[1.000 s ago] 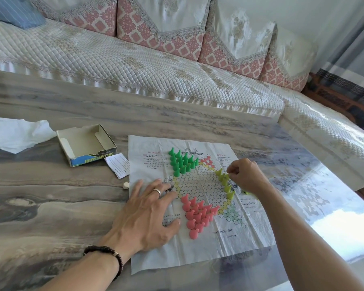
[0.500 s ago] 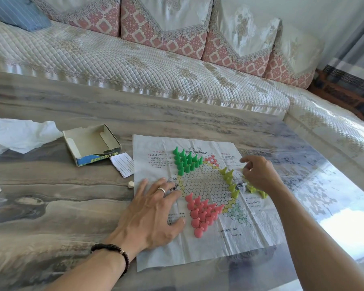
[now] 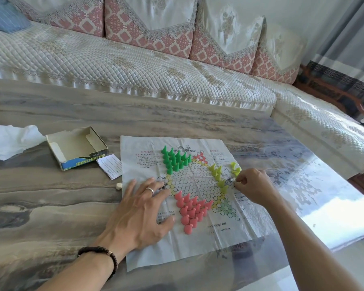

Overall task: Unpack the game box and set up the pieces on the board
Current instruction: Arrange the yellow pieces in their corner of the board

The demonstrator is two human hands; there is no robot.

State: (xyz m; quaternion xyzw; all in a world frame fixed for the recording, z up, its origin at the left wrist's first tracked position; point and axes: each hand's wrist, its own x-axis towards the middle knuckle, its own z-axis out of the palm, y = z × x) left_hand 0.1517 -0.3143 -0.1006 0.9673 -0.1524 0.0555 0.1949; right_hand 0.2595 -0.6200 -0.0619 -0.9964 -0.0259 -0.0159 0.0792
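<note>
- The paper board (image 3: 198, 244) lies flat on the table (image 3: 51, 206), with the empty game box (image 3: 77, 148) well off to its far left.
- The green pieces (image 3: 174, 159) fill the far-left corner of the star and the pink pieces (image 3: 190, 208) the near corner. Both look done, so the step in hand seems to be the yellow set.
- Some yellow pieces (image 3: 218, 175) stand along the right edge of the grid, and a few more yellow pieces (image 3: 235, 170) stand loose just beyond them.
- The right hand (image 3: 253, 186) is at that right corner, fingers (image 3: 239, 181) curled and pinched together. Whether they grip a piece I cannot tell.
- The left hand (image 3: 143, 208) lies spread flat on the board's left side, fingers straight, pinning the sheet.
- Keep that flat press on. The sheet is thin and creased, and a tug would likely topple the standing pieces.
- Set each yellow piece straight down on one printed cell, working inward from the row already standing.
- Take care that the wrist does not brush that yellow row.
</note>
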